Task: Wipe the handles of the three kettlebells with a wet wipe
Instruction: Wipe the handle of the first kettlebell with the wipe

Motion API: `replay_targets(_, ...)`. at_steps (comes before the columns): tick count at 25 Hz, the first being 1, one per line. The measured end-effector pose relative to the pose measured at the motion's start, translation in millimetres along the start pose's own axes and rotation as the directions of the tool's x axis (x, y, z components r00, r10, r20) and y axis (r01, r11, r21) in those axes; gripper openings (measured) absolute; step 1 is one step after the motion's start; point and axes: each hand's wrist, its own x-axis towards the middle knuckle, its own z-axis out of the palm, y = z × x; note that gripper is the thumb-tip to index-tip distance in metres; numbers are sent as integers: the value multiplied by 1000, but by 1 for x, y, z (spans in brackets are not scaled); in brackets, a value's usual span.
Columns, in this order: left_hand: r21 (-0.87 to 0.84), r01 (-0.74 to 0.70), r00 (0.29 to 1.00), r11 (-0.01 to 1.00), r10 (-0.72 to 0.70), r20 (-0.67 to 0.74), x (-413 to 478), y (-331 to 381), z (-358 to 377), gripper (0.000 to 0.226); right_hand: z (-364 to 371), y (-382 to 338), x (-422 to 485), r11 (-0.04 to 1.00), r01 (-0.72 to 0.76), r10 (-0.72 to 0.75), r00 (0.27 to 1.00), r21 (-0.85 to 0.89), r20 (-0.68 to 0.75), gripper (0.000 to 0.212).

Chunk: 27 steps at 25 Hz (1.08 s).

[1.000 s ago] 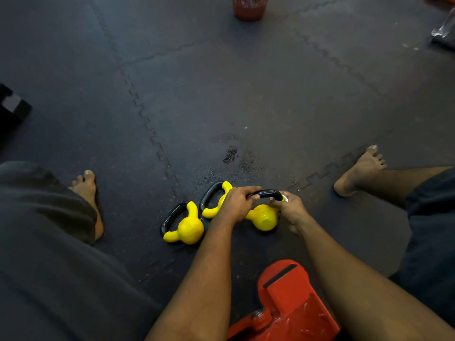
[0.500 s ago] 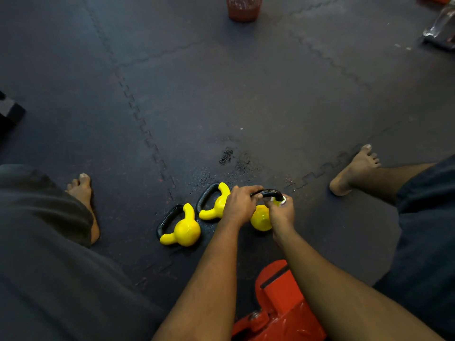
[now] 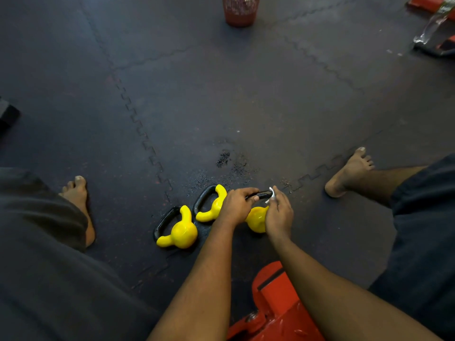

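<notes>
Two hands meet on the three-o'clock kettlebell (image 3: 256,220): left hand (image 3: 235,205) grips its handle (image 3: 262,194), right hand (image 3: 279,214) pinches the wet wipe (image 3: 271,193) there; wrapping it round would clean better.

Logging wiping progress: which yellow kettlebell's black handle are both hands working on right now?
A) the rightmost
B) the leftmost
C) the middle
A: the left hand grips the black handle of the rightmost yellow kettlebell, while the right hand pinches a white wet wipe at its end.
</notes>
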Motion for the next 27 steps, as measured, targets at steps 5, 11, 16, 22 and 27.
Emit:
replay_targets(5,-157,143,990,977,-144,7,-11,-16,-11,20,-11,-1,1,988,139,-137,990,-62,41,40)
replay_targets(11,-148,122,992,981,-114,61,-14,-25,-21,14,-23,-21,32,971,78,-9,957,-227,290,37)
replay_targets(16,-129,123,992,984,-118,45,-14,-25,-23,25,-30,-34,45,897,190,22,883,-399,470,42)
replay_targets(22,-144,117,993,983,-113,34,-15,-24,-19,19,-23,-30,35,920,119,22,936,-374,352,39)
replay_targets(27,-144,96,992,985,-83,90,-15,-16,-23,20,-23,-15,9,959,20,-15,1000,-284,21,33)
